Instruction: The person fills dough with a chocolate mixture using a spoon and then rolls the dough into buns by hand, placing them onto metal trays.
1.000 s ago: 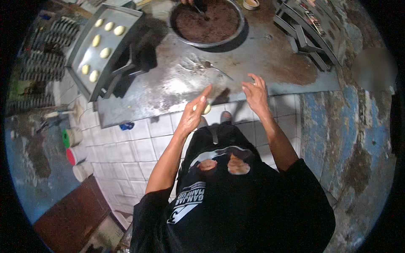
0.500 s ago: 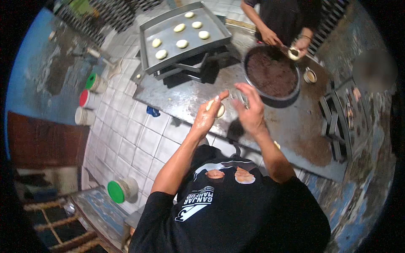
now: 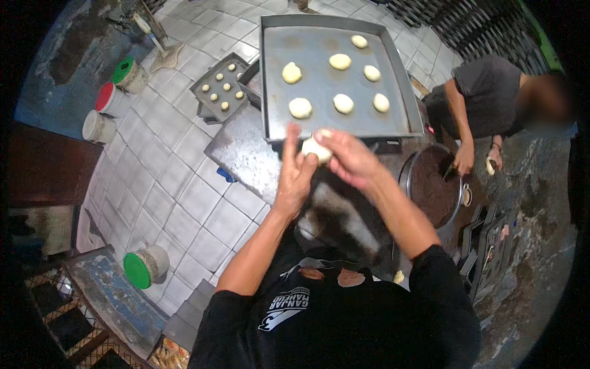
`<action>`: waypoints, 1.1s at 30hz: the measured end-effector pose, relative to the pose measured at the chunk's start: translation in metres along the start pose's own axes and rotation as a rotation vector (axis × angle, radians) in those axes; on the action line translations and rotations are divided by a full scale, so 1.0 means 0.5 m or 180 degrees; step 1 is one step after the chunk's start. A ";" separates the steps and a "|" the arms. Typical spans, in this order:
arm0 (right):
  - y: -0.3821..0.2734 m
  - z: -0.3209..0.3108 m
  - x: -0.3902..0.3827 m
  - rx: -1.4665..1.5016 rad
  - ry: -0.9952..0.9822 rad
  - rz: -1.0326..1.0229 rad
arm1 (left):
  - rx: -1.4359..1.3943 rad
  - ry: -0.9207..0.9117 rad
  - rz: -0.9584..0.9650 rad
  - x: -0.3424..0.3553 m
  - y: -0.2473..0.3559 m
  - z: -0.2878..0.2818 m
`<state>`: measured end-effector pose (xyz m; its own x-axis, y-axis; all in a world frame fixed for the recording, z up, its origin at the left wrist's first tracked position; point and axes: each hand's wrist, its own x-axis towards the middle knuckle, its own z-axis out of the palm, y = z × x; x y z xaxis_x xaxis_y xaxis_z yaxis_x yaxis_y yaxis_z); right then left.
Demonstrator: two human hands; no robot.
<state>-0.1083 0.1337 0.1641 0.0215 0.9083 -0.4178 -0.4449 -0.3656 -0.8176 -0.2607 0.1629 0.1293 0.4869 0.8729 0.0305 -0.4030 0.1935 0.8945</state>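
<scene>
A pale dough ball [image 3: 315, 149] is held between my left hand [image 3: 297, 170] and my right hand [image 3: 349, 158], whose fingers press on it from either side, slightly blurred. Just beyond them is a large metal tray [image 3: 265, 80], raised on a stack above the metal table [image 3: 235, 147], with several dough balls [image 3: 340, 61] spaced over it. Behind it to the left, a smaller tray [image 3: 206, 106] also carries several small dough balls.
At right, a co-worker [image 3: 479, 98] bends over a bowl of dark crumbly filling [image 3: 433, 190], holding dough and a tool. A small cup [image 3: 466, 194] and metal racks [image 3: 479, 246] lie beside it. Lidded buckets [image 3: 145, 265] and a long-handled tool [image 3: 157, 40] stand on the tiled floor.
The view has swung toward the large tray. My hands have come up to its near edge, and my right hand has closed onto the dough ball that my left hand held.
</scene>
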 end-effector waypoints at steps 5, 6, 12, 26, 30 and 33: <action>-0.194 -0.093 0.399 -0.3140 0.1884 -0.1802 | 0.0722 0.0448 0.0029 0.116 0.099 -0.204; -0.196 -0.132 0.478 -0.3586 0.1811 -0.1998 | 0.0774 0.0517 -0.0021 0.121 0.107 -0.247; -0.191 -0.248 0.760 -0.5087 0.0920 -0.2321 | 0.1555 0.1134 -0.0400 0.091 0.122 -0.438; -0.286 -0.063 0.560 -0.4753 0.0231 -0.0101 | 0.1952 0.0403 0.0100 0.163 0.162 -0.361; -0.161 -0.065 0.387 -0.4493 0.0998 -0.0921 | 0.1417 0.0025 0.0218 0.143 0.158 -0.240; -0.119 -0.005 0.199 -0.3463 0.1454 -0.1499 | 0.1050 0.0006 0.0248 0.104 0.092 -0.135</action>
<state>-0.0777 0.2451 0.1703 0.3789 0.9220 0.0798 0.6471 -0.2024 -0.7350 -0.3062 0.2475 0.1422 0.4630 0.8802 0.1039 -0.1662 -0.0290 0.9857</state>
